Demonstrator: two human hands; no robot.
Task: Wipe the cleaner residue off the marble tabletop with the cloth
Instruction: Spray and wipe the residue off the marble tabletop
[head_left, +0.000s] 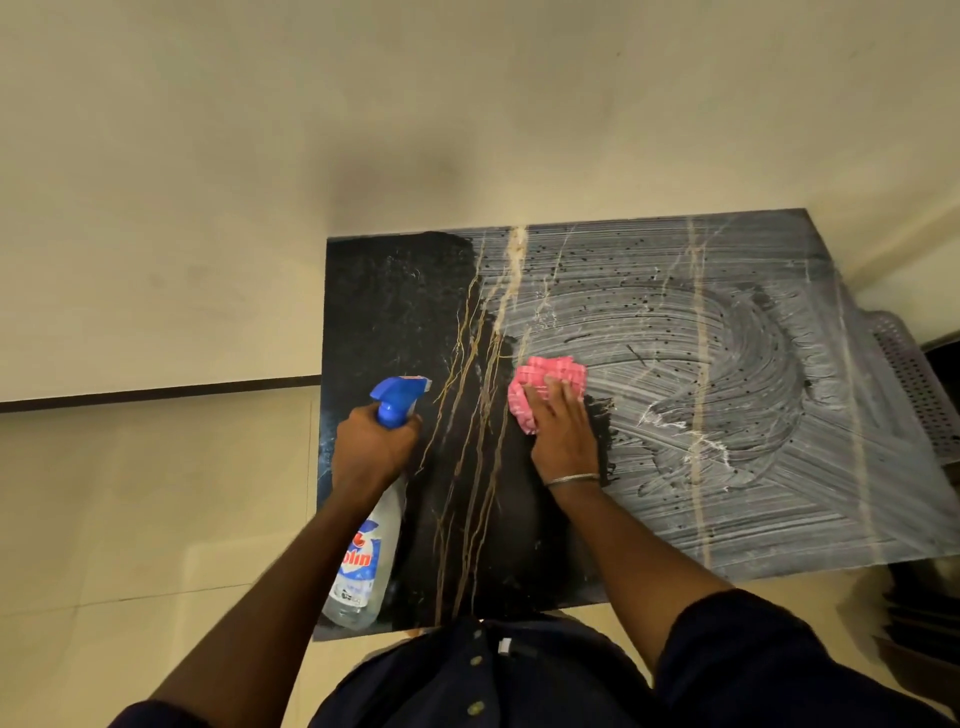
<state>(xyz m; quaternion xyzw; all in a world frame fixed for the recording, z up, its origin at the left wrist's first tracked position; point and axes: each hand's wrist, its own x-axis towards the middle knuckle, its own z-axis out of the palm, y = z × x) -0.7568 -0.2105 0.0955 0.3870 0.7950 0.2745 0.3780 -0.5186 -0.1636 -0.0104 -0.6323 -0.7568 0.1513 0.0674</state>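
A black marble tabletop (405, 306) with gold veins fills the middle of the view. Its left part is dark and bare, while white streaked cleaner residue (727, 364) covers the centre and right. My right hand (563, 426) lies flat on a crumpled pink cloth (540, 379), pressing it onto the marble at the boundary between the dark part and the residue. My left hand (371, 447) grips the neck of a clear spray bottle (363, 561) with a blue trigger head, held over the table's left side.
A cream wall rises behind the table. Beige tiled floor (156, 519) lies to the left. A perforated grey plastic piece (914, 384) sticks out past the table's right edge, with dark objects below it at the lower right.
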